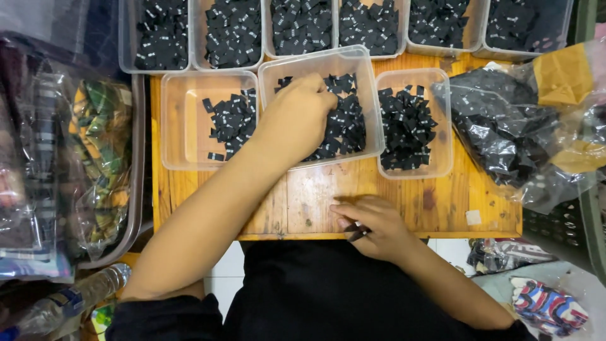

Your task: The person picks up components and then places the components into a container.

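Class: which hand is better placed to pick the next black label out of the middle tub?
Left. The left hand is already inside the middle tub on the labels; the right hand rests on the table edge, pinching a label.

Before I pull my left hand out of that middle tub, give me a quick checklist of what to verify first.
1. Left hand inside the middle tub, down among the black labels: ok.
2. Label actually pinched in the left fingers: cannot tell, they are curled out of sight.
3. Right hand resting on the wooden board, holding a few black labels: ok.
4. Middle tub seated flat: not ok, it overlaps its neighbours and looks tilted.
5. Bare board in front of the right hand for setting labels down: ok.
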